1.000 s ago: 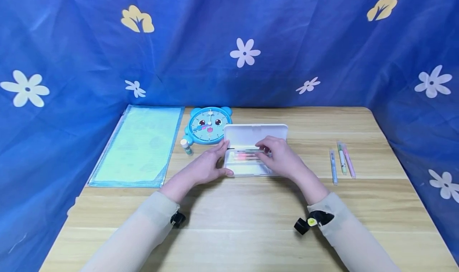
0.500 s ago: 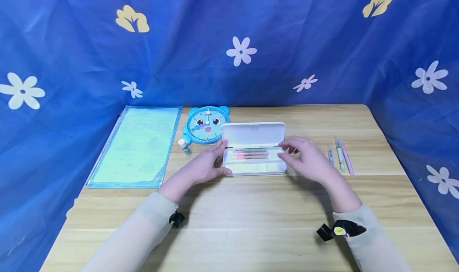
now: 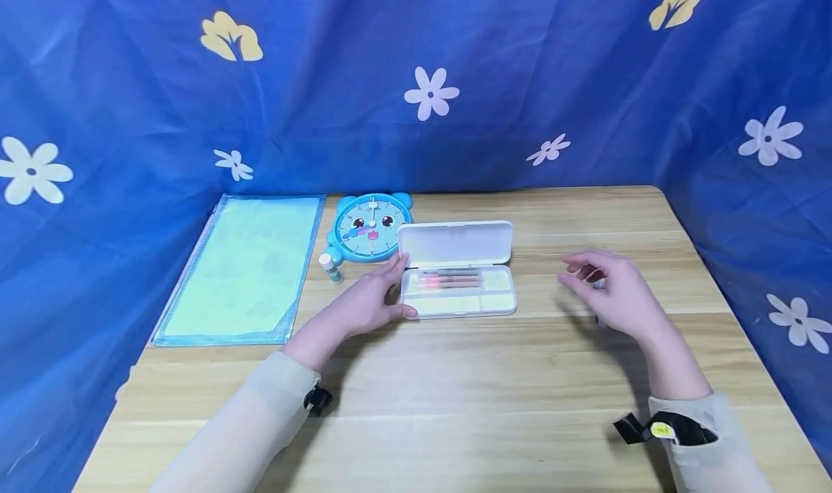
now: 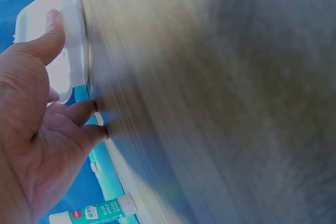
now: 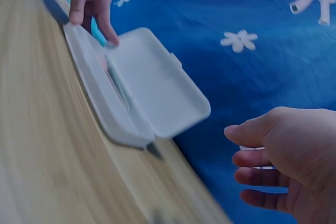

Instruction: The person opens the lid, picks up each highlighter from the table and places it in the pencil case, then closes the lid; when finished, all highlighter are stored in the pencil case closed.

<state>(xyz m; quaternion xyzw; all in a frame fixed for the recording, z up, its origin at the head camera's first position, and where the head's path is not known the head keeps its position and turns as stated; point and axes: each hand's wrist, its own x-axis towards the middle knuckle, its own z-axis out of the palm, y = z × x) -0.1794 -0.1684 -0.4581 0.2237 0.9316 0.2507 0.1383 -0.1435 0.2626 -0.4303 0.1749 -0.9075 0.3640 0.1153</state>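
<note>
A white case (image 3: pixel 497 303) sits at the centre of the frame, its lid (image 3: pixel 458 244) tipped back toward the top so the pens (image 3: pixel 455 282) lying in its rear section are exposed. The person's left hand (image 3: pixel 373 298) spans the case's left end, pinching it between thumb at the front corner and fingers near the hinge, probably to keep it from sliding. Right of centre, the right hand (image 3: pixel 614 294) is over the table (image 3: pixel 455 399), thumb and fingertips apart and loosely bent, seemingly gripping nothing. A small bluish thing beneath it is mostly hidden; I cannot tell what it is.

A blue clock (image 3: pixel 370 226), a glue stick (image 3: pixel 331 268) and, farther left, a folder (image 3: pixel 237 269) lie in the left half, perhaps to leave the middle for the case. A blue flowered curtain (image 3: pixel 338 81) fills the top.
</note>
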